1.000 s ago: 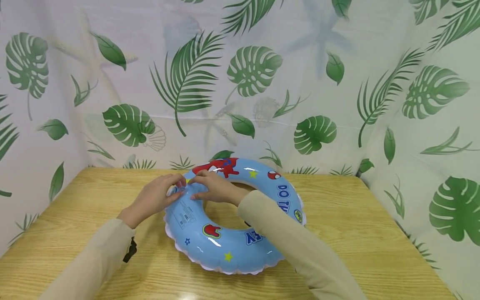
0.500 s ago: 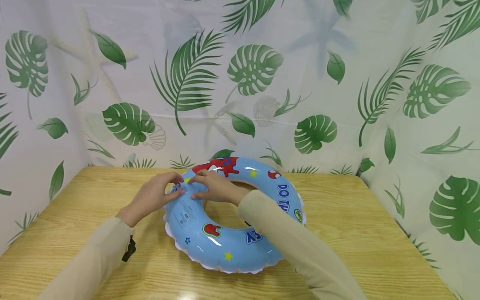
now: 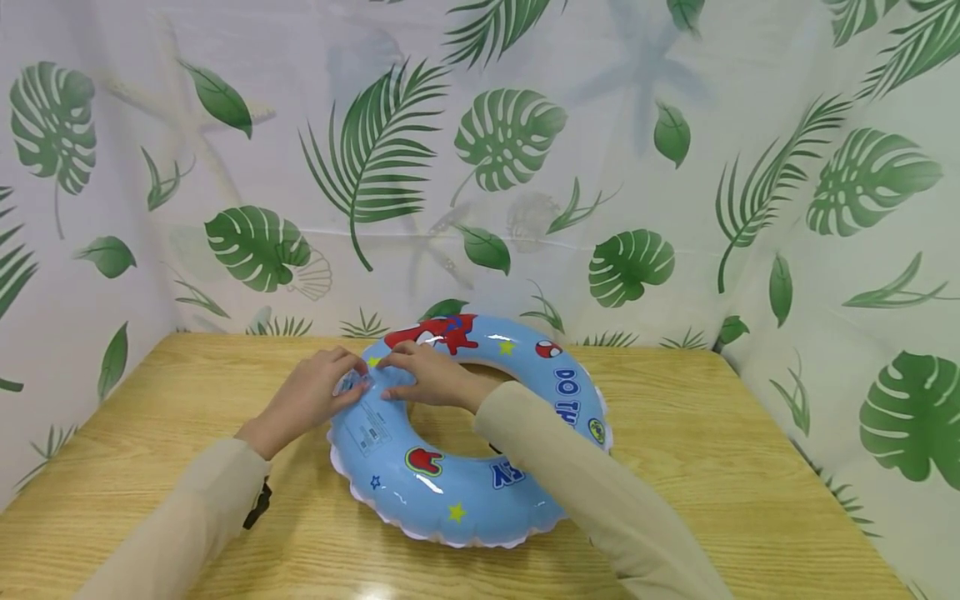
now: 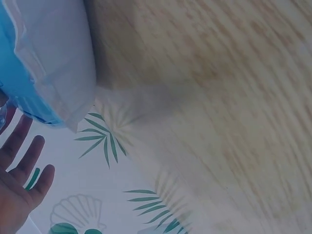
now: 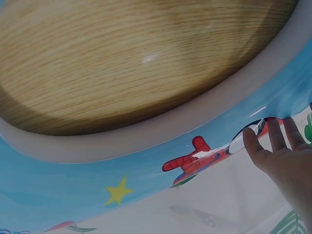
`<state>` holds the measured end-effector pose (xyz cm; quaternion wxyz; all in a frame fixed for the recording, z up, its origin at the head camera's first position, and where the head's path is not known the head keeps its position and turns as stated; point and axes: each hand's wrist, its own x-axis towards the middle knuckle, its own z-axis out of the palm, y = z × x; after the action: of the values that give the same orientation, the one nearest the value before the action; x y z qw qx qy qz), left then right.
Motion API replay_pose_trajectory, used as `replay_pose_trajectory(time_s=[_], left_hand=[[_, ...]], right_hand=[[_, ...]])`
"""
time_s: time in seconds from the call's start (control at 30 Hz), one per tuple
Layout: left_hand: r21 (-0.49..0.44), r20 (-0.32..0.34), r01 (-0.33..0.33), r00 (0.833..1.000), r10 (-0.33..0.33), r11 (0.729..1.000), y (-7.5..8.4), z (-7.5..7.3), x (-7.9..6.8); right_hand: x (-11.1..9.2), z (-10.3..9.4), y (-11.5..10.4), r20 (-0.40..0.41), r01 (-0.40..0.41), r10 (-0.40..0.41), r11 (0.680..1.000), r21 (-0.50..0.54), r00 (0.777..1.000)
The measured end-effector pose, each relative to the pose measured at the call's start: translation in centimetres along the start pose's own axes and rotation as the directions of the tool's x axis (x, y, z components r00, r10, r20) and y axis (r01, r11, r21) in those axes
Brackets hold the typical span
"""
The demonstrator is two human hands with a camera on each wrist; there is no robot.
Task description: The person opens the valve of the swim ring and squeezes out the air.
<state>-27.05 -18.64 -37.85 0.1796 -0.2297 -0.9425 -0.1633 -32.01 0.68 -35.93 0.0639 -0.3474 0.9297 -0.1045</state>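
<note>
A light-blue inflated swim ring (image 3: 465,500) with printed red figures, yellow stars and a frilled pale edge lies on the wooden table. At its left side, the thumb and forefinger of my left hand (image 3: 303,396) pinch a small clear valve (image 3: 349,382), partly hidden by the fingers. In the left wrist view the other fingers (image 4: 31,156) of this hand spread loosely beside the ring. My right hand (image 3: 431,375) reaches across the ring's hole, its fingertips resting on the blue film just right of the valve. The right wrist view shows its fingers (image 5: 275,136) fairly straight over the ring's printed top.
The wooden table (image 3: 720,467) extends around the ring on all sides. A white leaf-printed cloth (image 3: 555,275) hangs behind the table and along both sides. A black strap (image 3: 258,504) shows at the left sleeve.
My left fingers shift slightly around the valve, dipping lower and then lifting a little. The right hand and the swim ring stay in place.
</note>
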Motion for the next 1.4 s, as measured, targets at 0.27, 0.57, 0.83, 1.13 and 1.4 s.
replay_pose_trajectory(time_s=[0.27, 0.57, 0.83, 1.13, 1.4], left_hand=[[0.137, 0.0, -0.01, 1.0, 0.01, 0.991, 0.4, 0.2, -0.2], [0.173, -0.006, -0.022, 1.0, 0.024, 0.985, 0.6, 0.5, -0.3], [0.179, -0.025, -0.025, 0.999, 0.03, 0.983, 0.6, 0.9, -0.5], [0.174, -0.025, -0.023, 0.999, 0.028, 0.985, 0.5, 1.3, -0.6], [0.178, -0.023, -0.029, 0.999, 0.034, 0.984, 0.3, 1.6, -0.7]], right_hand=[[-0.1, 0.1, 0.1, -0.01, 0.017, -0.017, 1.0, -0.008, 1.0], [-0.2, 0.3, -0.1, -0.001, 0.018, -0.018, 0.997, -0.075, 1.0], [0.1, 0.9, 0.0, -0.023, 0.008, -0.01, 0.994, -0.112, 1.0], [0.3, 1.3, 0.0, -0.028, -0.001, -0.003, 0.988, -0.154, 1.0], [0.4, 1.3, -0.1, -0.026, 0.007, -0.012, 0.982, -0.189, 1.0]])
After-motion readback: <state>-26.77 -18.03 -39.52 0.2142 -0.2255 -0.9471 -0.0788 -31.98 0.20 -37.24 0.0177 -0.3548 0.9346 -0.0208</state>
